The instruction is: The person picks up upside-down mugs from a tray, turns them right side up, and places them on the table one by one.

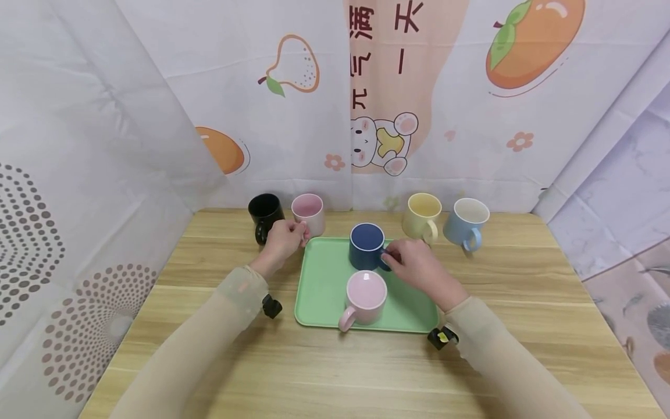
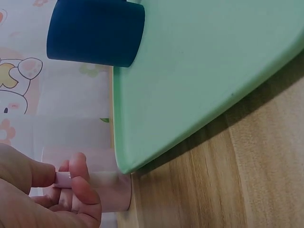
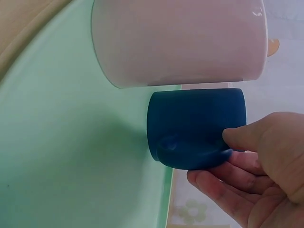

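At the back left, my left hand (image 1: 282, 240) pinches the handle of a pale pink mug (image 1: 310, 216); the left wrist view shows that handle (image 2: 62, 179) between thumb and fingers. My right hand (image 1: 419, 265) grips the handle of a dark blue mug (image 1: 363, 256) at the far part of the green tray (image 1: 321, 291). In the right wrist view, thumb and fingers close around the blue handle (image 3: 192, 156). Another pink mug (image 1: 369, 299) stands upright nearer on the tray, its handle pointing to the front left.
A black mug (image 1: 265, 212) stands just left of the left hand's pink mug. Behind the right hand are a yellow mug (image 1: 419, 218) and a light blue mug (image 1: 463, 224). A printed curtain (image 1: 293, 145) hangs along the wooden table's (image 1: 314, 372) back edge.
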A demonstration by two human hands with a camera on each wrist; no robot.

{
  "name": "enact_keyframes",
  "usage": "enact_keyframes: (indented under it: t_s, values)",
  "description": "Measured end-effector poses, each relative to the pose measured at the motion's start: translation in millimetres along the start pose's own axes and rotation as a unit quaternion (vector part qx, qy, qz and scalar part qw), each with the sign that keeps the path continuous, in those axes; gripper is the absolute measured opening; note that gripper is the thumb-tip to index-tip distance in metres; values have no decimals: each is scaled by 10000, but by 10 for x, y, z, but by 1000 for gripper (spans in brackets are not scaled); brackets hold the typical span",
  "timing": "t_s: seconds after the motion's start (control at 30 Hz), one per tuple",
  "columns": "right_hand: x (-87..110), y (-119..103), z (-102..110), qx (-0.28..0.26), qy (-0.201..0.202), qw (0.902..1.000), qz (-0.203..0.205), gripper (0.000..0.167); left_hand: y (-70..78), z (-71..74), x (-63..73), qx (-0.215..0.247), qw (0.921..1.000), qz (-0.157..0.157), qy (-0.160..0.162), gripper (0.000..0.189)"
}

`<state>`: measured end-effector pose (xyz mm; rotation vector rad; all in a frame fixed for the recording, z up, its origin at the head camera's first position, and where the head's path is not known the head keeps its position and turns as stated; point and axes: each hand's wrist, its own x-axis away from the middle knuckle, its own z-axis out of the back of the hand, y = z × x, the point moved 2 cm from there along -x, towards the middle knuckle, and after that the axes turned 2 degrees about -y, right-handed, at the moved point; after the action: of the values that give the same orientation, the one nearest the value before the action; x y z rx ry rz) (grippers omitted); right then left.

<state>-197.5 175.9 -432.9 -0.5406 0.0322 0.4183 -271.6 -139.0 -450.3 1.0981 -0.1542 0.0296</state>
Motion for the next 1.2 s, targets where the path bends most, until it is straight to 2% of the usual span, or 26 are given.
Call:
enact_keyframes:
  t_s: [0.23,0.3,0.43,0.5,0.67,0.83,0.9,0.97,1.07,1.2]
  values:
    - [-32,-25,15,57,-15,9999,105,26,23,10,29,-314,9994,-80,86,37]
    - [-43,-35,22,84,-55,9999,109,24,3,24,6,-519,9983,-165,192,37]
    - [-74,-62,46,206,-203,9996,74,19,-97,55,-76,-1112,9918,-408,487,34]
    - [-88,-80,61,284,-272,9992,70,19,-85,65,-52,-1271,9889,-478,599,31]
    - [-118,-102,81,458,-412,9980,104,23,29,83,100,-1380,9866,-631,608,26]
    - [-145,-114,79,703,-478,9963,101,33,44,121,192,-1481,9813,-965,765,26]
    - [-154,-121,76,808,-489,9955,106,35,109,134,278,-1471,9807,-1042,755,25]
    - [-163,-125,69,943,-482,9943,154,35,181,134,370,-1425,9809,-1142,670,25]
    - [-173,-130,59,1212,-427,9914,253,34,257,98,516,-1403,9774,-1484,556,26]
    - [-181,-135,43,1473,-357,9879,342,33,373,-41,763,-1422,9703,-1952,115,29]
